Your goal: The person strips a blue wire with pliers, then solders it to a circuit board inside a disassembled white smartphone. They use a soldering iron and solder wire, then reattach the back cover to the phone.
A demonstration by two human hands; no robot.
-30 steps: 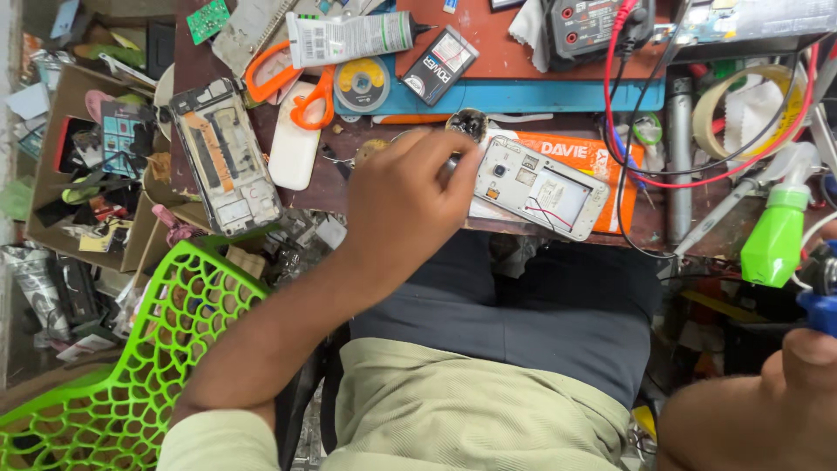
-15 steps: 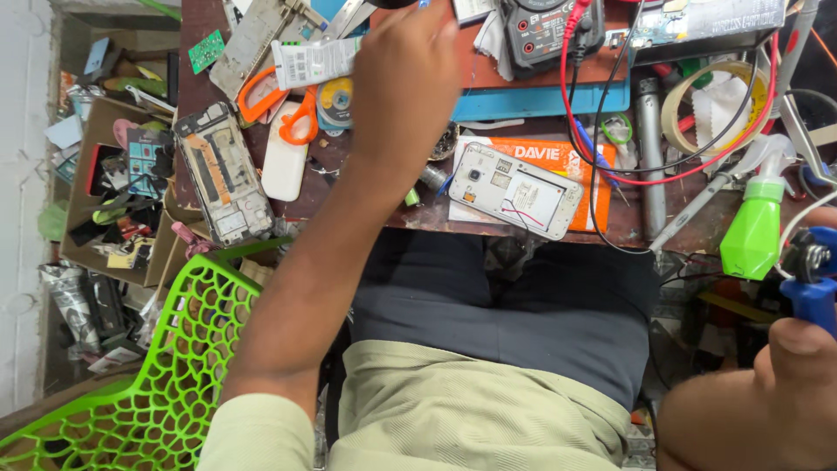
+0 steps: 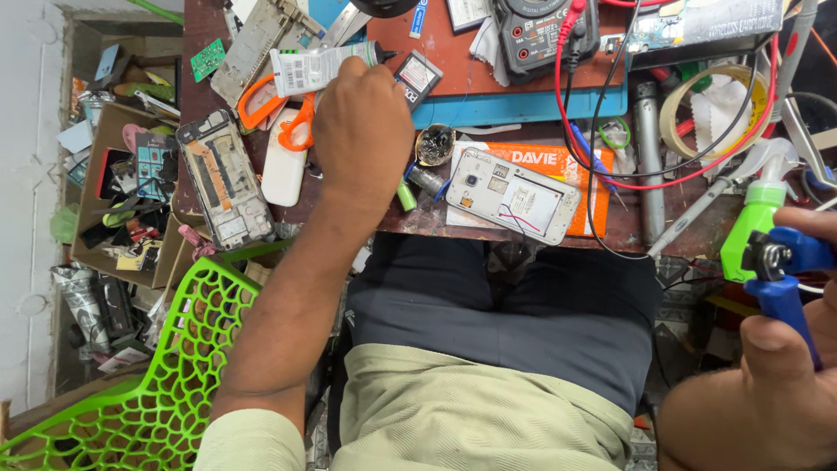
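Left hand (image 3: 362, 131) is closed over the white glue tube (image 3: 318, 66) at the back of the bench, beside the orange scissors (image 3: 279, 113); best to grip it mid-body and lift straight up so the nozzle clears the clutter. Right hand (image 3: 776, 366) is clenched round a blue-handled tool (image 3: 785, 283), off the desk edge. Opened white phone (image 3: 514, 194) lies untouched at the front edge, well apart from both.
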